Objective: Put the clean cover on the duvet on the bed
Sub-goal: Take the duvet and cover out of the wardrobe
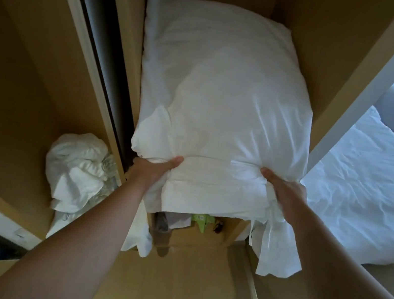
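The wooden wardrobe point(311, 51) stands open. The bed point(365, 198), in a white sheet, lies just right of it. Puffy white bedding point(220, 96) fills the middle shelf, with its near end over the front edge. A crumpled white cloth point(78, 168) sits in the left part. The left hand point(153, 170) and right hand point(285, 192) grip the bedding's near corners, thumbs on top. The small green packet point(202, 222) below is too blurry to read.

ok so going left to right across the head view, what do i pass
crumpled white linen → left hand → right hand → bed; the pillow both hands grip spans the middle, so left out
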Action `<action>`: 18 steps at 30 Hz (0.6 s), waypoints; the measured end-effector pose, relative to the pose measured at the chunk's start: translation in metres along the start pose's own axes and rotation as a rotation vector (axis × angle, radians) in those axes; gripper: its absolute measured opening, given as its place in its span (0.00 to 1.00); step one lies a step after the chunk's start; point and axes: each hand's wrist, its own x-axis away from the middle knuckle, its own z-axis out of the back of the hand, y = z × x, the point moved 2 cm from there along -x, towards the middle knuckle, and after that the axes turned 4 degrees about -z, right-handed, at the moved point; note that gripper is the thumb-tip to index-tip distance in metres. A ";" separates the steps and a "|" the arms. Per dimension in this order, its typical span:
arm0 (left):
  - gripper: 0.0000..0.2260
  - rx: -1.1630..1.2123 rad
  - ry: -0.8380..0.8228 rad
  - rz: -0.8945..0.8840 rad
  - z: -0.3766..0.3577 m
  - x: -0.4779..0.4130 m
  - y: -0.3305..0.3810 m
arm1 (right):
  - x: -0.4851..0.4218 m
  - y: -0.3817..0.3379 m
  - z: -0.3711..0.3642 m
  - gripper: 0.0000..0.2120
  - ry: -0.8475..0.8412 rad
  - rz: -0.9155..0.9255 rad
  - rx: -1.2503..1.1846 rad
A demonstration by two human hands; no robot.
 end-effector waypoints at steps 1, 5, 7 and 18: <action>0.76 0.003 -0.010 -0.007 0.000 -0.002 -0.001 | -0.002 0.001 -0.001 0.50 -0.006 0.001 -0.005; 0.76 -0.100 0.030 -0.009 -0.004 -0.003 -0.004 | -0.005 0.006 -0.003 0.54 -0.015 -0.010 -0.010; 0.77 -0.174 0.074 -0.005 -0.009 -0.002 -0.003 | -0.006 0.007 -0.005 0.53 -0.012 -0.012 0.002; 0.52 0.202 0.118 -0.138 -0.018 -0.015 -0.016 | -0.009 0.010 -0.012 0.46 -0.003 -0.046 -0.025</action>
